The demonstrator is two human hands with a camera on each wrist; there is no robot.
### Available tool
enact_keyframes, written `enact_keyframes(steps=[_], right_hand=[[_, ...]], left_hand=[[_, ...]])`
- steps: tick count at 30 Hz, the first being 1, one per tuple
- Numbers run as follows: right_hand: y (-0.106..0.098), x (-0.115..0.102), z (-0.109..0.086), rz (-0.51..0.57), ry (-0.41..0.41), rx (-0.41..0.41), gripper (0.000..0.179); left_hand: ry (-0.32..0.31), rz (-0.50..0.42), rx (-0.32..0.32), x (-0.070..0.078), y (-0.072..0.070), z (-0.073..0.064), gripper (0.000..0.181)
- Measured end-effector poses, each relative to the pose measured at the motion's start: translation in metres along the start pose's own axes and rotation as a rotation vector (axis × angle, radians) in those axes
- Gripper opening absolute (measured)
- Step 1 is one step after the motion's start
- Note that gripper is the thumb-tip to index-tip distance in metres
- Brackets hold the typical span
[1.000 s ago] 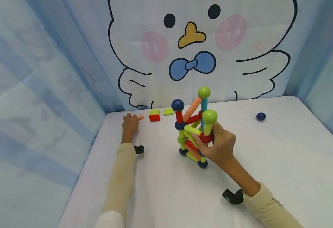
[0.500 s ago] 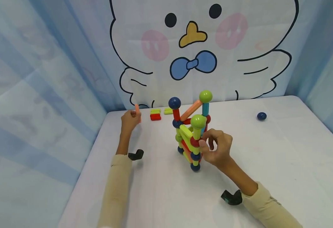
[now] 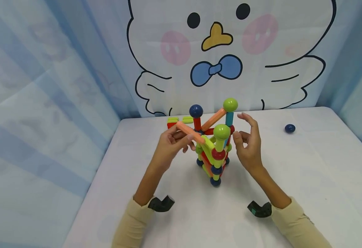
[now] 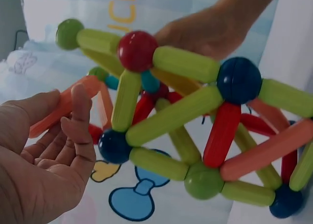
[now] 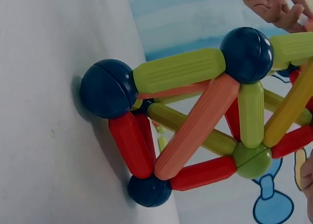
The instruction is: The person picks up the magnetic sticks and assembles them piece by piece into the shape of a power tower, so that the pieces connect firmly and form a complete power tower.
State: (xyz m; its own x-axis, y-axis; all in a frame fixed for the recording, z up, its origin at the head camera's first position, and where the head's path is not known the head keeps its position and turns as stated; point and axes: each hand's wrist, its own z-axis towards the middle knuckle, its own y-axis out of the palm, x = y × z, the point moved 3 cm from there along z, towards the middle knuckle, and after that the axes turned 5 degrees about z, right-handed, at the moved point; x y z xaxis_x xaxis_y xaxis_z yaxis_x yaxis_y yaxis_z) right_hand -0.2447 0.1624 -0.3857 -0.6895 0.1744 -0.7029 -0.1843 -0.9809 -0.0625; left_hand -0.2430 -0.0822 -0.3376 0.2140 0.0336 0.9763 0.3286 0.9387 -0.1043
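Observation:
My left hand point(image 3: 165, 148) pinches an orange rod point(image 3: 189, 132) between thumb and fingers, holding it slanted beside the upper left of a ball-and-rod tower point(image 3: 208, 151). Green, red, orange and teal rods join blue, red and green balls in this tower, which stands upright on the table. At its top are a blue ball point(image 3: 195, 111) and two green balls. To the tower's right, my right hand point(image 3: 249, 146) has its index finger raised and thumb close to the structure, with nothing in its grasp. The left wrist view shows the pinched orange rod point(image 4: 66, 106) near a blue ball.
A loose dark blue ball point(image 3: 290, 128) lies at the right rear of the white table point(image 3: 292, 172). Yellow-green rods point(image 3: 187, 119) and a partly hidden red rod point(image 3: 170, 125) lie behind my left hand. A printed curtain point(image 3: 181, 89) hangs along the back edge.
My left hand picked the orange rod up from the far left and brought it right, to the tower. My right hand let go of the tower and moved slightly up and right.

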Motion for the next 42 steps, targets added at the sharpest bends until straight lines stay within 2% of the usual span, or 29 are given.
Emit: enact_keyframes(steps=[4, 8, 11, 16, 22, 25, 29, 32, 34, 37, 40, 42], right_hand=[[0.000, 0.002, -0.001, 0.042, 0.104, -0.071, 0.048], [0.002, 0.003, -0.002, 0.070, 0.158, -0.152, 0.041], [0.003, 0.006, -0.003, 0.098, 0.167, -0.195, 0.039], [0.003, 0.009, -0.003, 0.123, 0.145, -0.211, 0.040], [0.003, 0.010, -0.004, 0.136, 0.127, -0.197, 0.040], [0.002, 0.011, -0.003, 0.132, 0.117, -0.193, 0.040], [0.000, 0.012, -0.002, 0.129, 0.108, -0.202, 0.041], [-0.002, 0.013, -0.001, 0.141, 0.113, -0.205, 0.041], [-0.003, 0.013, -0.001, 0.153, 0.116, -0.200, 0.040], [-0.004, 0.015, 0.000, 0.161, 0.119, -0.191, 0.040], [-0.005, 0.016, 0.001, 0.155, 0.119, -0.189, 0.040], [-0.005, 0.016, 0.000, 0.153, 0.121, -0.190, 0.040]], left_hand=[[-0.043, 0.036, -0.018, 0.002, 0.020, 0.000, 0.037], [-0.053, 0.071, -0.024, 0.003, 0.030, 0.003, 0.037], [-0.041, 0.099, -0.020, 0.004, 0.032, 0.005, 0.037], [-0.034, 0.162, 0.010, 0.004, 0.033, 0.010, 0.039], [-0.012, 0.239, 0.095, 0.005, 0.032, 0.010, 0.035], [0.025, 0.267, 0.144, 0.006, 0.028, 0.009, 0.033], [0.068, 0.258, 0.217, 0.004, 0.014, 0.011, 0.033], [0.037, 0.279, 0.294, -0.007, -0.008, 0.020, 0.034], [-0.024, 0.344, 0.344, -0.024, -0.028, 0.030, 0.031], [-0.178, 0.483, 0.392, -0.059, -0.060, 0.048, 0.025], [-0.334, 0.613, 0.374, -0.097, -0.084, 0.064, 0.023], [-0.391, 0.692, 0.336, -0.117, -0.092, 0.073, 0.026]])
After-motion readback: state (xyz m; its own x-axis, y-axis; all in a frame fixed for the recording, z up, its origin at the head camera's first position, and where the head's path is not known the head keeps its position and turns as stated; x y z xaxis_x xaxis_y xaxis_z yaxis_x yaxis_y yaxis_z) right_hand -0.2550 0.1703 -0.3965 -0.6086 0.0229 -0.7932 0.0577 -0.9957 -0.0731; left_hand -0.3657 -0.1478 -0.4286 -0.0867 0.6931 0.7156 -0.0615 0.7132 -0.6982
